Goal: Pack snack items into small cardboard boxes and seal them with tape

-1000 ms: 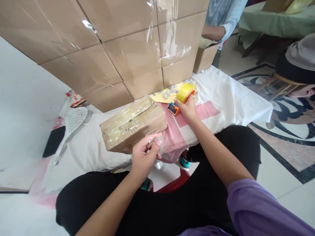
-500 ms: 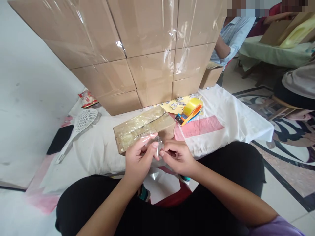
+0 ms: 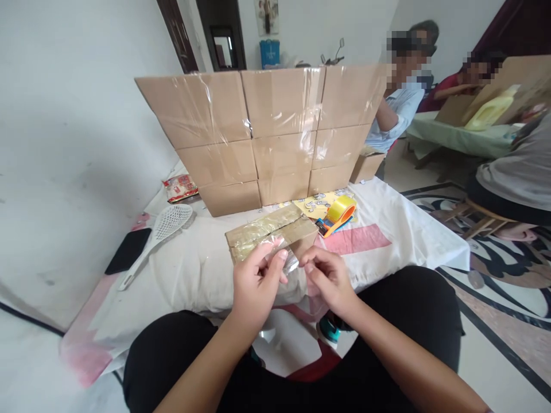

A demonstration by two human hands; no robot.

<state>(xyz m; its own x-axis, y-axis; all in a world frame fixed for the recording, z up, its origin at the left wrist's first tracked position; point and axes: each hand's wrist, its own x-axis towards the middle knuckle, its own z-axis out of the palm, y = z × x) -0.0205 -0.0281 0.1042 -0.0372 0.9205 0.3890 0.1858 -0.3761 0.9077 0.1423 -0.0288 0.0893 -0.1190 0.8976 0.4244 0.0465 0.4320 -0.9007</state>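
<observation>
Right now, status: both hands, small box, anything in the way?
Left hand holding clear strip. Right hand beside it, grip unclear. Small box on tablecloth, front partly hidden by left hand. Tape dispenser beside box.

A crumpled strip of clear, glossy plastic film [image 3: 292, 264] is held up just below the centre of the frame, its lower right edge catching bright glints. Behind it, a small oblong box of brown cardboard [image 3: 269, 224] lies slantwise on the desk [image 3: 415, 235], right end higher in the frame, wrinkled yellowish tape shining along its top, a dark seam running lengthwise.
</observation>
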